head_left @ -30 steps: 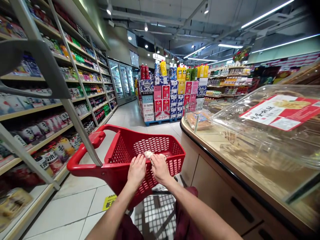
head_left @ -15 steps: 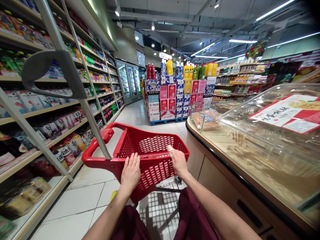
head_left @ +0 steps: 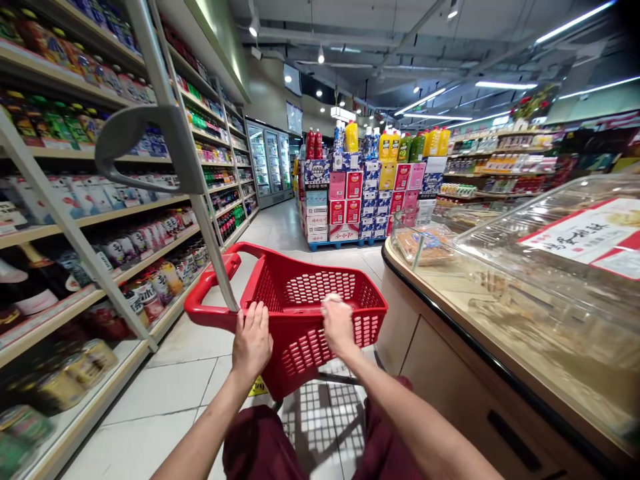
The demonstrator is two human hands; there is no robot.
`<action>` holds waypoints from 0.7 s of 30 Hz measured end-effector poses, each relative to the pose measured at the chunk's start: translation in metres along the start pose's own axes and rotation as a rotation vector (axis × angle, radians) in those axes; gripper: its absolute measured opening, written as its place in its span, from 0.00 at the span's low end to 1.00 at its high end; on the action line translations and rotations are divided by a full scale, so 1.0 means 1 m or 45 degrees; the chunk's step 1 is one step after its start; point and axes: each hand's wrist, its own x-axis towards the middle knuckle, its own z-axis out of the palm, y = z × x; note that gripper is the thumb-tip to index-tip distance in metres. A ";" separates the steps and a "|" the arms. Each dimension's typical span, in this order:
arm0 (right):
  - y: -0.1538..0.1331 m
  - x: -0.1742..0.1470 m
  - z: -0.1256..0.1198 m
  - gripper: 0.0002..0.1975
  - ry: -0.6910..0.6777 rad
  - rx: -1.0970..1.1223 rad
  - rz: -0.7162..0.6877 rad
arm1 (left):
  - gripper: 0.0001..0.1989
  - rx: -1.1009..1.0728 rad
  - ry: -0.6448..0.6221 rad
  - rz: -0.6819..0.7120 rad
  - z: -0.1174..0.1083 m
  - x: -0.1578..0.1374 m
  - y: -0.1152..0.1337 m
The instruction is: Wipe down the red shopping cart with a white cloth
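Observation:
A red plastic shopping cart (head_left: 295, 350) stands sideways right before me, and its basket looks bare inside. My left hand (head_left: 253, 341) rests on the near side of the basket by the grey upright pole (head_left: 213, 247), fingers stretched out and close together. On the near rim, farther right, is my right hand (head_left: 339, 327), closed around a small crumpled white wad (head_left: 331, 298), perhaps tissue or cloth. The fingers hide most of that wad. A grey plastic loop handle (head_left: 150, 147) juts from the pole at upper left.
Drink shelves (head_left: 115, 280) line the left side. A wooden counter with clear covers (head_left: 500, 267) borders the right, close to the cart. Stacked drink cartons (head_left: 345, 207) stand on a blue pallet ahead, with glass-door fridges (head_left: 270, 160) behind at left. Tiled floor (head_left: 175, 387) lies between.
Both hands have shifted left along the cart's near side, the left one closer to the pole. The right hand still holds the white wad. The surroundings and cart sit slightly farther right in view.

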 end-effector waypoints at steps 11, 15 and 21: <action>-0.014 0.006 0.003 0.16 -0.128 0.135 0.057 | 0.27 -0.043 0.055 0.009 0.002 0.002 0.001; -0.065 0.013 0.025 0.17 -0.122 0.287 -0.218 | 0.28 -0.056 0.064 0.027 0.005 0.002 -0.001; 0.032 -0.003 -0.010 0.19 -0.116 0.110 -0.014 | 0.29 -0.103 0.107 0.029 0.008 0.000 -0.003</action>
